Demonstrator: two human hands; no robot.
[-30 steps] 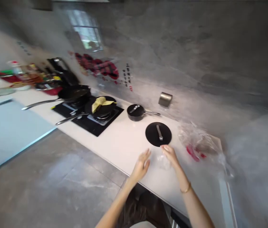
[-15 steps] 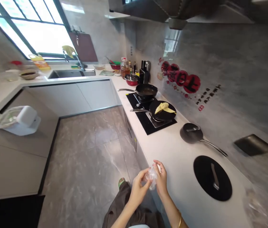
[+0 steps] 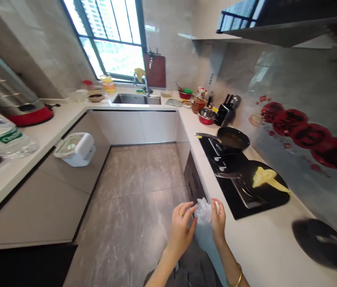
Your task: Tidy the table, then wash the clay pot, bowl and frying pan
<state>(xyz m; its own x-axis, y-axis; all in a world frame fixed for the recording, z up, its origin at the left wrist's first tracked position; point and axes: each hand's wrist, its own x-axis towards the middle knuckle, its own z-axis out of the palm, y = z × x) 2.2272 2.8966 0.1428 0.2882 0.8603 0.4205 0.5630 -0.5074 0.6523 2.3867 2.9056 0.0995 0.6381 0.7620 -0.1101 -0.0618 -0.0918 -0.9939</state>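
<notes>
Since the clear plastic [image 3: 203, 212] looks flimsy, my right fingers [image 3: 214, 211] pinch it while half-open left fingers [image 3: 189, 213] seemingly steady it.

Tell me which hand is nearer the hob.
Right. The right hand is just left of the hob's near corner, apart from it; the left hand is farther left, on the plastic's other side.
</notes>
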